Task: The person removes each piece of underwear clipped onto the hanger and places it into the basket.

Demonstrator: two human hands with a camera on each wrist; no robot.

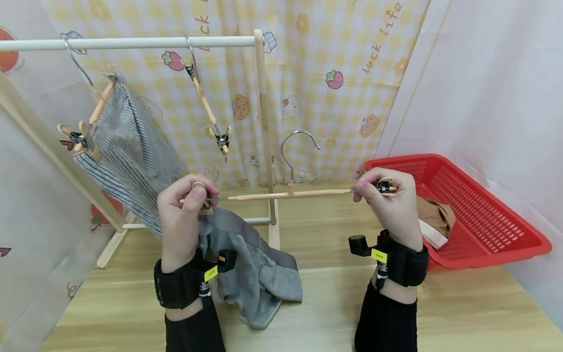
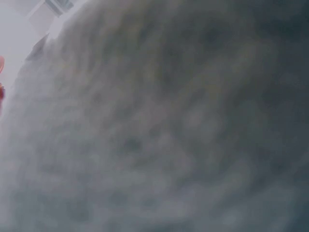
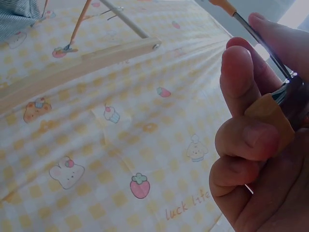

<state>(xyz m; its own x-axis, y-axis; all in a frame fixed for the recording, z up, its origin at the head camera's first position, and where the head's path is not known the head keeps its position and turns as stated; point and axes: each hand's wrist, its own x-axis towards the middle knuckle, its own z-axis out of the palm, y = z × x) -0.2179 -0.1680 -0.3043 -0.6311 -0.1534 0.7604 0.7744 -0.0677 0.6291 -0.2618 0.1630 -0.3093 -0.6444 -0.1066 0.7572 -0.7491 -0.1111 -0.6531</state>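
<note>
Left hand [image 1: 181, 212] at nine o'clock, right hand [image 1: 393, 203] at three, pinching the ends of the clip hanger [image 1: 259, 196] between them — seemingly preparing to clip; next probably calls for lining up the grey garment [image 1: 259, 274] at seven.

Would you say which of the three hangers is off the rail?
The hanger the left hand and right hand hold; the other two hang on the rail.

Clip hanger [image 1: 258, 196] in both hands [image 1: 181, 215] [image 1: 396, 208]

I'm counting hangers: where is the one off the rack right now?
In the head view, the hanger is near centre, held between the left hand and right hand, left of the red basket.
</note>
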